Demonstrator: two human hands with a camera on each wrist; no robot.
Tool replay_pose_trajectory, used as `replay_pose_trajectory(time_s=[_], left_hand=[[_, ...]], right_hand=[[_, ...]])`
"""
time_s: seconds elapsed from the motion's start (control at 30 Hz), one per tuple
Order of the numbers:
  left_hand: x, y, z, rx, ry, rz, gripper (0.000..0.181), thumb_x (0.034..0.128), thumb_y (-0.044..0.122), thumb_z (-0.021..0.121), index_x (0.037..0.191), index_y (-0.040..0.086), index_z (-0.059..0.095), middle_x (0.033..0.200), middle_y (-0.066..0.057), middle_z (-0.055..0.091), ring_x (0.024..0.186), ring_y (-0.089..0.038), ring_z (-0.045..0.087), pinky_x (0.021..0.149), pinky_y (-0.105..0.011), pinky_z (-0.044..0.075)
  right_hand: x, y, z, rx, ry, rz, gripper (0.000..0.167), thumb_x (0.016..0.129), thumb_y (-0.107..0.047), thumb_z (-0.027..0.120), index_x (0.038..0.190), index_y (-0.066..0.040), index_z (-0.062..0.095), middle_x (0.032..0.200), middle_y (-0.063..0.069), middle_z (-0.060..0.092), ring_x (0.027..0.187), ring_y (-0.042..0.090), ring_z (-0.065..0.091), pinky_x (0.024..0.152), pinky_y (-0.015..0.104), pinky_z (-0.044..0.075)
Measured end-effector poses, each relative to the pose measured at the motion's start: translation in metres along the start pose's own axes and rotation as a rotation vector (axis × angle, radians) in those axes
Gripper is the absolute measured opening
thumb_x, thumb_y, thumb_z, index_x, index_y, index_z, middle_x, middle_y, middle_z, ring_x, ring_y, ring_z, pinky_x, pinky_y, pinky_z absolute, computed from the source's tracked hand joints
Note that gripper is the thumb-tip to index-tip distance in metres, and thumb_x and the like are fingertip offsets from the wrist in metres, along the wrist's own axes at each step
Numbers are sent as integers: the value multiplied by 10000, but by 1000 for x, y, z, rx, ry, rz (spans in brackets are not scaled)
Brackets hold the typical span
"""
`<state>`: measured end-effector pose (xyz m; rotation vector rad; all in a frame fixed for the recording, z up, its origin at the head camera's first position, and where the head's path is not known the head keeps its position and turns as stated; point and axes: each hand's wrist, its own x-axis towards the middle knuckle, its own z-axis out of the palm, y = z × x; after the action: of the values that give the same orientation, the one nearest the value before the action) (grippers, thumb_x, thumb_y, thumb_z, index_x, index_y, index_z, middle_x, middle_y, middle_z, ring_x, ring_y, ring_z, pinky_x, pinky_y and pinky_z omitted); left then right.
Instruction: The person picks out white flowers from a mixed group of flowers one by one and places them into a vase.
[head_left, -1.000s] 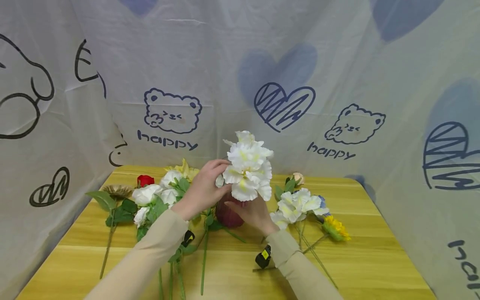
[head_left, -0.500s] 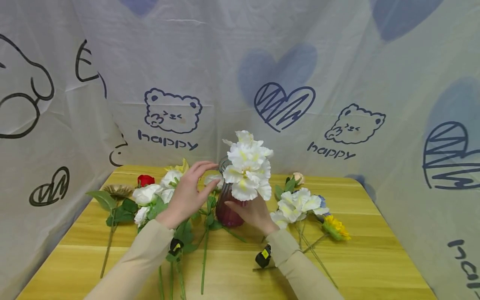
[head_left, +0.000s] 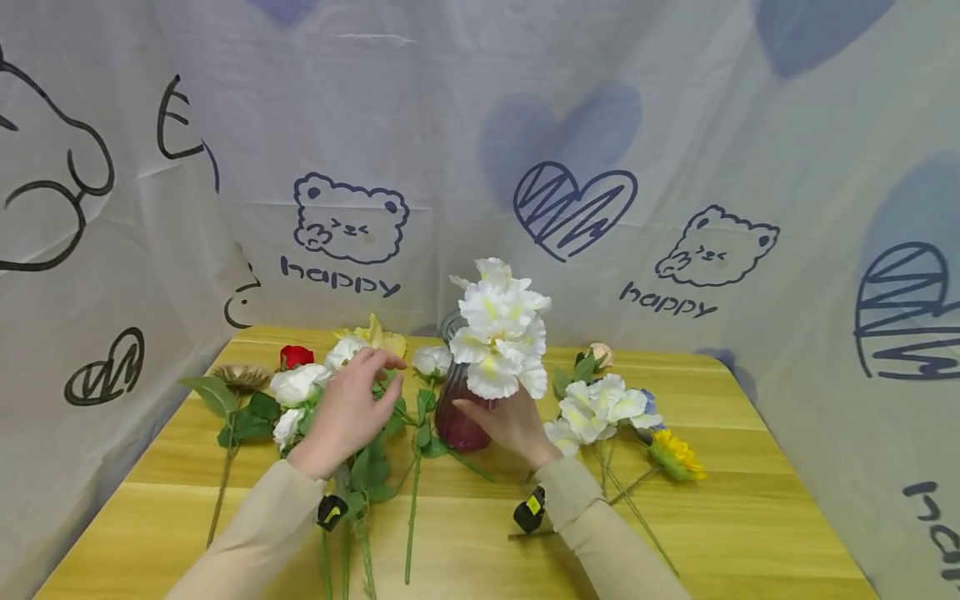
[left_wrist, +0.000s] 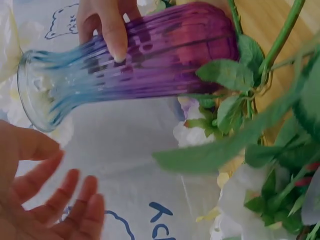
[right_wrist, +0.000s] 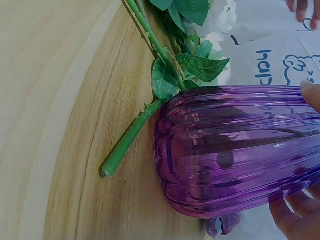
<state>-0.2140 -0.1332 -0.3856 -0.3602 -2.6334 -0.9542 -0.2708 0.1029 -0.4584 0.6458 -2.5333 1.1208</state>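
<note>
A ribbed glass vase [head_left: 459, 421], clear to blue at the neck and purple below, stands upright mid-table. My right hand [head_left: 516, 427] grips its side, thumb and fingers around the glass in the right wrist view [right_wrist: 235, 145]. White ruffled flowers [head_left: 498, 333] rise at the vase mouth and partly hide it; a dark stem shows inside the glass. My left hand [head_left: 348, 408] hovers left of the vase, over white roses [head_left: 298, 383] and green leaves. In the left wrist view its fingers [left_wrist: 67, 200] are loosely bent, apart from the vase rim, holding nothing.
Left on the wooden table [head_left: 750, 500] lie a red rose [head_left: 297, 357], a yellow flower [head_left: 382, 337], a brownish flower [head_left: 243, 377] and long stems. On the right are more white flowers [head_left: 603, 408], a sunflower [head_left: 675, 454] and a peach rose [head_left: 602, 355]. A printed cloth hangs behind.
My left hand has let go of the flowers near the vase mouth and moved left and down toward the white roses. My right hand stays on the vase.
</note>
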Motion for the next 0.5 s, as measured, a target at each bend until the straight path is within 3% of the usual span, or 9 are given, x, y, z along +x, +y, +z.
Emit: replay_pose_trajectory(time_s=[0.1,0.23,0.4,0.5], left_hand=[[-5,2,5,34,-98,-40,222,980,142,594,1173,66,672,1165,-136,662,880,-236,640,666,-316,524],[-11,6,15,81,-232,-69,217,987,150,592,1173,64,664,1119,-129,669,796,-177,601,664,-331,514],[-20,7,32,122,-335,-67,157,988,146,589,1098,80,680,1059,-128,685,833,-205,630,737,-417,545],[-25,6,41,135,-408,-80,118,980,140,607,1043,90,694,1047,-132,702,875,-227,651,769,-438,555]], right_hand=[[0,-1,-1,7,-4,8,628,858,-361,790,1345,-56,536,1247,132,668,1071,248,655,940,435,562],[0,-3,-2,10,-4,7,617,860,-345,794,1341,-53,542,1260,132,666,1126,266,651,962,440,555],[0,-3,-2,-34,0,-3,539,870,-356,784,1265,-52,581,1101,121,693,980,241,667,848,401,574],[0,-4,-2,-27,-2,6,540,870,-351,783,1267,-47,578,1117,131,689,1004,249,667,862,412,576]])
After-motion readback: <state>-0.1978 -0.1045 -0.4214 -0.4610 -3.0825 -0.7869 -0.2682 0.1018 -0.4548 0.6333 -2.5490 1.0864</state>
